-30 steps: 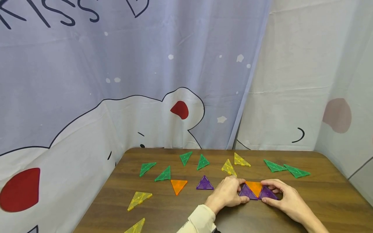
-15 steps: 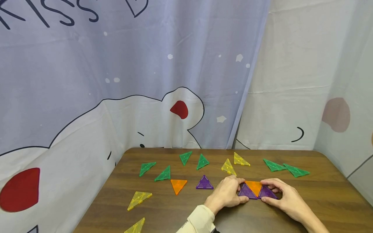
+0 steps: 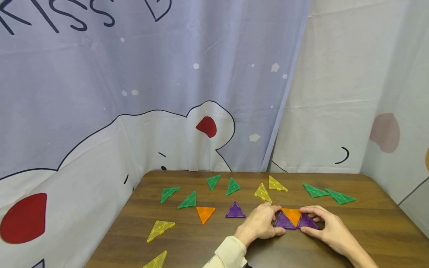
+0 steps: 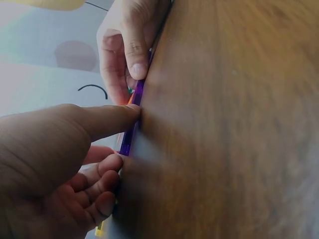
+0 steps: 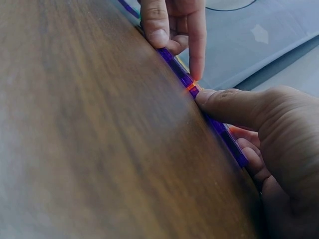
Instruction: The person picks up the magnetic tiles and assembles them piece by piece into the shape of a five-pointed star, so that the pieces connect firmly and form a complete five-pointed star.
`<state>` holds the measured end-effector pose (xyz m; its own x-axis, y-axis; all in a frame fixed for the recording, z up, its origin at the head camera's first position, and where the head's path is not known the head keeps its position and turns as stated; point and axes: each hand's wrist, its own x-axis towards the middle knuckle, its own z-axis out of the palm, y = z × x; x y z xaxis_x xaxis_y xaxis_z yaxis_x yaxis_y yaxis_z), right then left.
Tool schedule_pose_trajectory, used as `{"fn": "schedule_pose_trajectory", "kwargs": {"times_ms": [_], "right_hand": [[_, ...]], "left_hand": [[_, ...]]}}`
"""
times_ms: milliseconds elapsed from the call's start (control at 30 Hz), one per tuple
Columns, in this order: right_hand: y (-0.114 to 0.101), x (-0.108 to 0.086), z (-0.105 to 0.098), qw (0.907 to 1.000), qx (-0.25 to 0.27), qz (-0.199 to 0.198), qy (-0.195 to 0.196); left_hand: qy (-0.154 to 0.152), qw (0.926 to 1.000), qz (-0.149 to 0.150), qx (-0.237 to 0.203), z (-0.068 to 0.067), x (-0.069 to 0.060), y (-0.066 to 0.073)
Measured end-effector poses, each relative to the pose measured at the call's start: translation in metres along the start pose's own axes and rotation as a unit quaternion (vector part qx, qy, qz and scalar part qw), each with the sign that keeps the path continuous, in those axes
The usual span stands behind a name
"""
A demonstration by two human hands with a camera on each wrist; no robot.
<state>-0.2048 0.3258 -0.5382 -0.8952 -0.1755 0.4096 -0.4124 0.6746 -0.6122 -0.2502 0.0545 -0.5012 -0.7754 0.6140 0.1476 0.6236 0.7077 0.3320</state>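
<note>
On the right part of the table, two translucent purple triangle magnetic tiles lie flat with an orange triangle tile (image 3: 292, 215) point-down between them. My left hand (image 3: 260, 223) holds the left purple tile (image 3: 284, 222), thumb at its near edge and fingers at its far left side. The right purple tile (image 3: 308, 222) is pinched between the thumb and fingers of my right hand (image 3: 330, 227). Seen from the right wrist, this tile's purple edge (image 5: 233, 148) lies low on the wood beside my thumb. Fingers cover the outer corners of both purple tiles.
Left of my hands lie a loose purple triangle (image 3: 235, 211) and an orange one (image 3: 205, 214). Green triangles (image 3: 188, 200) and yellow triangles (image 3: 263, 192) are scattered toward the back, with more yellow ones (image 3: 160, 230) at left. A printed curtain (image 3: 214, 74) hangs behind the table (image 3: 187, 245).
</note>
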Motion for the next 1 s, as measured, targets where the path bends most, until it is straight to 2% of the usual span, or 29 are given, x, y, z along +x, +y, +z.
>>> {"fn": "schedule_pose_trajectory", "kwargs": {"times_ms": [133, 267, 467, 600, 700, 833, 1000], "right_hand": [[0.001, 0.000, 0.001, 1.0000, 0.001, -0.003, 0.002], [0.001, 0.000, 0.003, 1.0000, 0.000, -0.007, 0.003], [-0.001, 0.002, 0.006, 1.0000, -0.002, -0.008, 0.002], [-0.001, 0.002, 0.005, 1.0000, -0.003, -0.006, 0.003], [-0.001, 0.002, 0.003, 1.0000, -0.005, 0.000, 0.002], [0.000, 0.002, 0.001, 0.9999, -0.009, 0.005, 0.001], [0.001, 0.000, 0.003, 0.9999, -0.013, 0.010, 0.001]], "left_hand": [[0.002, 0.9999, -0.002, -0.013, -0.006, -0.003, -0.003], [0.023, 0.9993, -0.009, -0.027, -0.019, -0.011, -0.016], [0.067, 0.9937, -0.034, -0.083, -0.052, -0.033, -0.055], [0.086, 0.9890, -0.049, -0.110, -0.066, -0.053, -0.083], [0.091, 0.9881, -0.057, -0.109, -0.068, -0.064, -0.097], [0.079, 0.9888, -0.068, -0.107, -0.065, -0.074, -0.106], [0.060, 0.9909, -0.045, -0.112, -0.058, -0.078, -0.108]]}}
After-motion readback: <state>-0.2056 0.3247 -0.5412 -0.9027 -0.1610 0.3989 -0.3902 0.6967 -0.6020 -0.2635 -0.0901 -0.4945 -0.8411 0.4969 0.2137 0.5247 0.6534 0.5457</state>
